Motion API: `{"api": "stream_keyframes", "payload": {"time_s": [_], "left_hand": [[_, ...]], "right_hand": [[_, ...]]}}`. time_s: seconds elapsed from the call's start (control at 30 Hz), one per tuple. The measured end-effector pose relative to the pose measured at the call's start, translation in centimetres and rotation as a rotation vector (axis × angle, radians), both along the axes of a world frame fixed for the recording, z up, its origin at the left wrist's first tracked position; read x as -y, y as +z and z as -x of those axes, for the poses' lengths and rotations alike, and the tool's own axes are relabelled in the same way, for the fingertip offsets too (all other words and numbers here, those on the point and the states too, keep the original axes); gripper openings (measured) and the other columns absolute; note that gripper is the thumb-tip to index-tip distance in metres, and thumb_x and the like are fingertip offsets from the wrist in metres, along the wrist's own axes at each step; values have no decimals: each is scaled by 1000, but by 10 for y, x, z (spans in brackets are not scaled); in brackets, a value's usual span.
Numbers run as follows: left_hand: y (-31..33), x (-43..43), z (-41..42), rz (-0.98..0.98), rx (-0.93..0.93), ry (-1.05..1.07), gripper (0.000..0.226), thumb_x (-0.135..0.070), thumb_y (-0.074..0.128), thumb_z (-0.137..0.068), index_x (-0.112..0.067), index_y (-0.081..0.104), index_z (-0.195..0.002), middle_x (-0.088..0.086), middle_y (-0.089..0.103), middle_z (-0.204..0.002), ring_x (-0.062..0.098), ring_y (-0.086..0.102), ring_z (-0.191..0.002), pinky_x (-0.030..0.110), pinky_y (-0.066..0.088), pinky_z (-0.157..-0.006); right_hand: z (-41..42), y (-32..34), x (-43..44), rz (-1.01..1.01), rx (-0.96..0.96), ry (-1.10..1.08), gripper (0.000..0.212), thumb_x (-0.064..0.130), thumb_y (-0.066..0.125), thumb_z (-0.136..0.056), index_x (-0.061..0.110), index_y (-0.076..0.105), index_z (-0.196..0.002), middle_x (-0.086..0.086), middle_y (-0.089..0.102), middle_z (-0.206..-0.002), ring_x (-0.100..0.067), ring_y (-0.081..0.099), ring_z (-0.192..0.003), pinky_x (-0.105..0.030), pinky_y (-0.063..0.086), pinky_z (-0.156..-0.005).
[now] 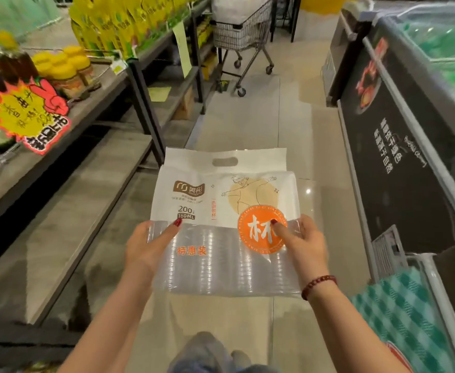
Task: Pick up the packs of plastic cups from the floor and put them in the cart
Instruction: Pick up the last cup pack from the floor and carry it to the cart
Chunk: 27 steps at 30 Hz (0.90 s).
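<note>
I am clasping the white-and-clear plastic pack of cups (pixel 222 208) by its sides with left hand (pixel 151 244) and right hand (pixel 303 244), well short of the grey wire cart (pixel 237 36). The best way, I judge, is carrying it level, then lowering it over the cart's rim.

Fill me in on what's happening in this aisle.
A person is holding one pack of plastic cups up off the floor. The left hand grips its left edge and the right hand its right edge, thumbs on the front. The shopping cart stands farther down the aisle beside the shelves, apart from the person, with something white already in it. This pack is not in the cart yet.
</note>
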<state>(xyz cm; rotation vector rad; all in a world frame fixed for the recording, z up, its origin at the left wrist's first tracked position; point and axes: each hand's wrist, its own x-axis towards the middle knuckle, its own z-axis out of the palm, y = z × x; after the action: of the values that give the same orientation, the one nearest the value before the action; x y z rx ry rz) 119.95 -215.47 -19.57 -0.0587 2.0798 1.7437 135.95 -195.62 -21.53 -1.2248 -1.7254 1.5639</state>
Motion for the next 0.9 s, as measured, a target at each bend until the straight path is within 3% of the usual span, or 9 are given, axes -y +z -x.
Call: {"api": "stream_keyframes", "payload": {"time_s": [0.1,0.27,0.33,0.43,0.53,0.7,0.8,0.9], "left_hand": [[0,-50,41,-14,-4,-28,30,-36,78,-79,-23,61,-99,-6,68,-93,15,66,-83,32,53,-68],[-10,-133,124,-75,1,-92,26,-32,78,-80,-22,64,-100,-8,73,-89,10,71,-77,28,52,-60],[-13,-169,162,-91,-2,-116,21,-30,78,-81,-25,63,-96,-8,72,-88,10,70,-77,25,51,-57],[-11,-222,222,-98,16,-148,27,-32,81,-77,-25,67,-98,-4,75,-93,16,72,-85,34,57,-70],[-7,-273,277,-75,15,-206,31,-38,82,-75,-26,66,-100,-2,75,-97,21,72,-92,45,57,-85],[-4,-350,339,-73,3,-213,25,-35,81,-77,-29,66,-96,-11,74,-92,14,71,-90,34,56,-77],[-7,-393,375,-57,10,-210,32,-40,81,-75,-29,68,-103,-11,75,-95,14,72,-90,37,57,-81],[-12,-442,412,-69,24,-170,34,-40,81,-76,-30,65,-105,-9,73,-99,15,71,-90,33,56,-71]], "right_hand": [[34,0,-44,-23,6,-43,29,43,75,-77,27,51,-71,7,65,-76,-19,64,-77,-36,47,-67],[112,-8,-120,-35,34,-86,23,38,76,-79,25,58,-81,9,70,-85,-11,66,-85,-41,54,-82],[147,-10,-150,-41,46,-111,29,46,76,-74,25,56,-81,6,71,-93,-14,66,-91,-44,54,-85],[197,-4,-195,-38,72,-148,39,56,72,-66,24,55,-82,2,71,-98,-21,67,-95,-50,54,-85],[240,6,-239,-57,75,-210,29,40,76,-77,18,56,-79,0,70,-86,-24,67,-85,-46,53,-79],[299,14,-307,-103,85,-222,20,33,73,-83,24,55,-78,6,67,-83,-16,64,-80,-34,46,-68],[337,6,-354,-75,105,-213,23,40,74,-80,23,58,-83,5,70,-89,-20,66,-88,-41,52,-80],[382,-2,-407,-68,110,-181,32,46,72,-75,19,56,-80,1,69,-85,-24,67,-85,-48,52,-83]]}}
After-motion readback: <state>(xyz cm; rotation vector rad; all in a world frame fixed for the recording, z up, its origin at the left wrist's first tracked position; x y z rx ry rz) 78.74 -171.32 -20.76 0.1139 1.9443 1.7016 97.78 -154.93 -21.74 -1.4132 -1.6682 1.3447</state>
